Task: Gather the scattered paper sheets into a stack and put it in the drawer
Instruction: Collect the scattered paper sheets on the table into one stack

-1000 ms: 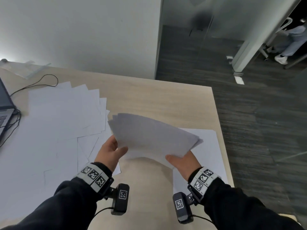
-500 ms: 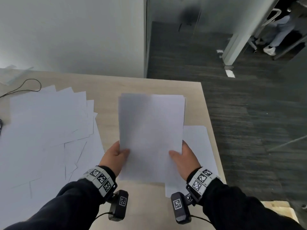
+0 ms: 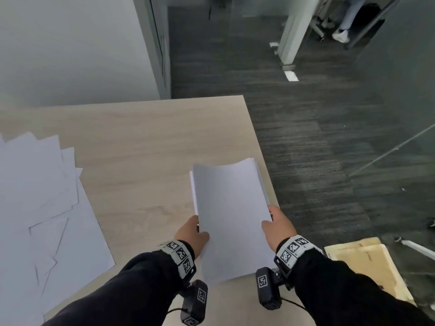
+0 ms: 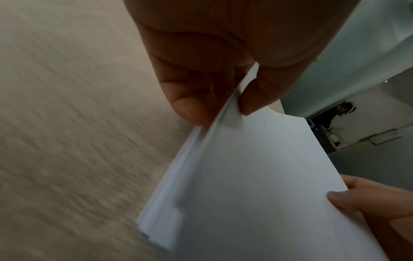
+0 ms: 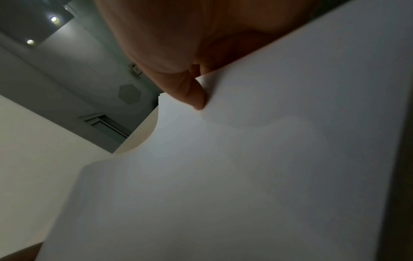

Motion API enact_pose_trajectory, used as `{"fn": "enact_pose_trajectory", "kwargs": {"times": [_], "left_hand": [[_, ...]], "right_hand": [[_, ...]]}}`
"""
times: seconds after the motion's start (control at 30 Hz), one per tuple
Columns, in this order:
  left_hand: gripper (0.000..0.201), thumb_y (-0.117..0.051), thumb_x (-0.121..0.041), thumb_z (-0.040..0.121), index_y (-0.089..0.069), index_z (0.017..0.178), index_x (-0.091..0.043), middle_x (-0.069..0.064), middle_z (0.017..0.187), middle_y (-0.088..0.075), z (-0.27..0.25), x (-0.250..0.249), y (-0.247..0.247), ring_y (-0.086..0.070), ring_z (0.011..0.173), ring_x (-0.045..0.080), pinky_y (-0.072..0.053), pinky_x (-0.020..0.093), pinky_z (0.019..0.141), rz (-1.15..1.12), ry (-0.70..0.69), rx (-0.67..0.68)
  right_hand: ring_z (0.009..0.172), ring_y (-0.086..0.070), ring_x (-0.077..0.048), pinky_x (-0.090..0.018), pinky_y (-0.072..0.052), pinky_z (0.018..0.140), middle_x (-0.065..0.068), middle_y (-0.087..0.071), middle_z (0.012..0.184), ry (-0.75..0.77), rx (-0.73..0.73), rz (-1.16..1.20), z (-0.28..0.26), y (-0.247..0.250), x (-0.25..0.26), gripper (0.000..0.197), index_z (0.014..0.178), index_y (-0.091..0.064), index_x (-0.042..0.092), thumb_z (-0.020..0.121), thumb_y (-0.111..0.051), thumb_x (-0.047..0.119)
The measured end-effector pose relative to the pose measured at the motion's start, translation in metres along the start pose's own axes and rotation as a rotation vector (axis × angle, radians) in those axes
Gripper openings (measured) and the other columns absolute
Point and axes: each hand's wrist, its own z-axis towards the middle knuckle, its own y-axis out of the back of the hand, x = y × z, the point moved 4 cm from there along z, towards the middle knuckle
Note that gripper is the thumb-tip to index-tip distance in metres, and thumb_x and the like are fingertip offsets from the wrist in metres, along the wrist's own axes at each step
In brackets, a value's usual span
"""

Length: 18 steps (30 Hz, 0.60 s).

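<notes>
I hold a stack of white paper sheets (image 3: 231,215) with both hands above the right end of the wooden desk (image 3: 146,142). My left hand (image 3: 194,232) pinches its left edge, thumb on top and fingers under, as the left wrist view shows on the stack (image 4: 257,176). On the stack's right edge my right hand (image 3: 276,228) grips with its thumb on top. In the right wrist view the stack (image 5: 245,176) fills most of the frame. An open light-wood drawer (image 3: 367,267) shows below the desk's right edge, partly hidden by my right sleeve. More loose sheets (image 3: 42,208) lie spread on the desk's left side.
The desk ends just right of the stack, and dark carpet floor (image 3: 317,137) lies beyond it. A white wall (image 3: 70,48) stands behind the desk. A glass partition and a pillar (image 3: 296,31) are at the far right, with a person's legs (image 3: 346,22) behind.
The fanned sheets have been squared into a neat stack and carried rightward toward the desk's right edge. The view has swung right, and the drawer has come into sight.
</notes>
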Motion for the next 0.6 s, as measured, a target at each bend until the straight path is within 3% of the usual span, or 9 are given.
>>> {"fn": "enact_pose_trajectory", "kwargs": {"times": [0.1, 0.2, 0.3, 0.47, 0.6], "left_hand": [[0.036, -0.06, -0.023, 0.084, -0.054, 0.119, -0.021, 0.004, 0.093, -0.064, 0.005, 0.0, 0.004, -0.061, 0.074, 0.019, -0.054, 0.033, 0.066, 0.034, 0.007, -0.078], [0.056, -0.064, -0.021, 0.082, -0.047, 0.136, -0.019, 0.001, 0.115, -0.053, 0.005, -0.002, 0.014, -0.058, 0.092, 0.016, -0.046, 0.025, 0.08, 0.067, -0.002, -0.193], [0.068, -0.064, -0.016, 0.08, -0.041, 0.143, -0.02, 0.002, 0.13, -0.047, 0.002, -0.003, 0.013, -0.058, 0.104, 0.017, -0.05, 0.033, 0.095, -0.023, -0.024, -0.2], [0.052, -0.053, -0.006, 0.084, -0.051, 0.131, -0.027, -0.005, 0.13, -0.046, -0.005, -0.002, 0.007, -0.054, 0.105, 0.01, -0.045, 0.022, 0.086, -0.088, -0.068, -0.142], [0.046, -0.052, -0.01, 0.086, -0.053, 0.126, -0.032, -0.004, 0.12, -0.053, -0.013, 0.016, 0.025, -0.056, 0.099, 0.011, -0.048, 0.025, 0.084, -0.13, -0.06, -0.143]], "right_hand": [[0.08, -0.065, -0.018, -0.03, -0.052, 0.066, 0.006, -0.064, 0.099, -0.005, -0.046, -0.031, 0.01, 0.007, -0.004, 0.03, 0.105, -0.052, 0.036, 0.088, -0.046, 0.012], [0.083, -0.054, -0.017, -0.028, -0.042, 0.068, 0.0, -0.052, 0.108, 0.003, -0.112, -0.158, 0.018, 0.014, -0.008, 0.019, 0.094, -0.054, 0.037, 0.084, -0.052, 0.02], [0.098, -0.054, -0.022, -0.029, -0.041, 0.081, -0.001, -0.05, 0.116, -0.008, -0.12, -0.215, 0.023, 0.014, -0.011, 0.034, 0.117, -0.057, 0.031, 0.084, -0.054, 0.026], [0.093, -0.058, -0.022, -0.034, -0.048, 0.08, 0.0, -0.055, 0.108, 0.019, -0.088, -0.195, 0.02, 0.01, 0.002, 0.039, 0.119, -0.056, 0.033, 0.08, -0.053, 0.028], [0.111, -0.054, -0.026, -0.033, -0.044, 0.091, -0.006, -0.047, 0.128, 0.049, -0.148, -0.277, 0.015, 0.006, 0.02, 0.044, 0.131, -0.053, 0.025, 0.087, -0.053, 0.025]]}}
